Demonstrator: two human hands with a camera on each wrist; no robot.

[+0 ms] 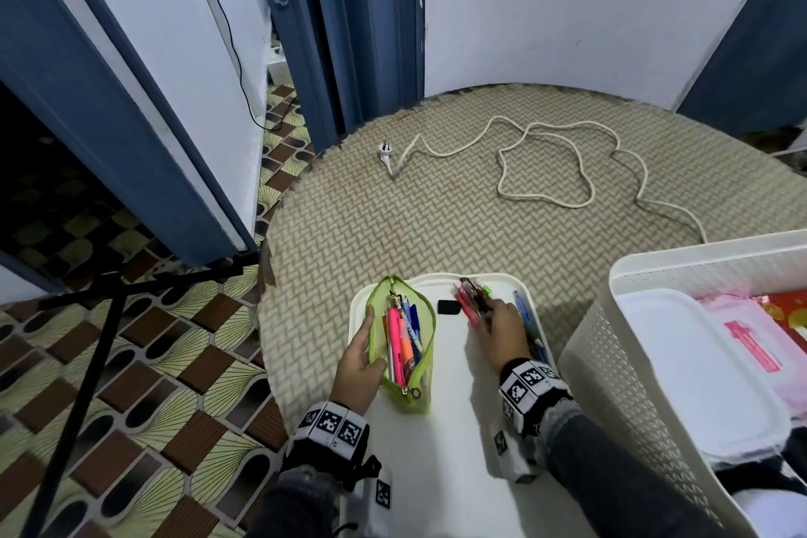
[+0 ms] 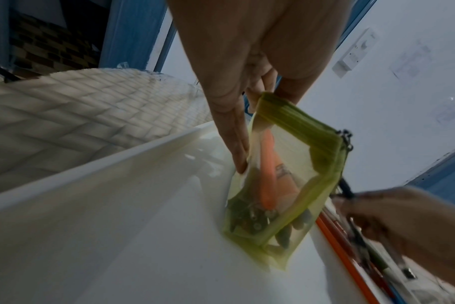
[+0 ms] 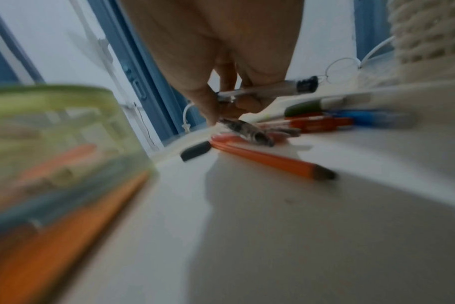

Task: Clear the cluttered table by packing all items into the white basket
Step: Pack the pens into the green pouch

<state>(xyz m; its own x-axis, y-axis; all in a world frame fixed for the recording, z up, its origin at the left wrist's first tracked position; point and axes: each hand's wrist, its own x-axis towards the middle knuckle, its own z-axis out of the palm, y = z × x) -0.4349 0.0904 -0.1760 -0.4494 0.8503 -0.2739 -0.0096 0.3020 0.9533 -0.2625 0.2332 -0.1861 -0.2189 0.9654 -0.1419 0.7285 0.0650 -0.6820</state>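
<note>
Pens (image 1: pixel 474 302) lie on the white table (image 1: pixel 450 428); right hand (image 1: pixel 502 330) fingers curl around several, left hand (image 1: pixel 360 358) pinches the open green pouch (image 1: pixel 401 341) rim.

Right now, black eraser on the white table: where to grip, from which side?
Pinch the black eraser across its short sides, coming straight down from above. It lies flat and alone between the green pencil case and the pen pile, so only a top approach looks free.
</note>
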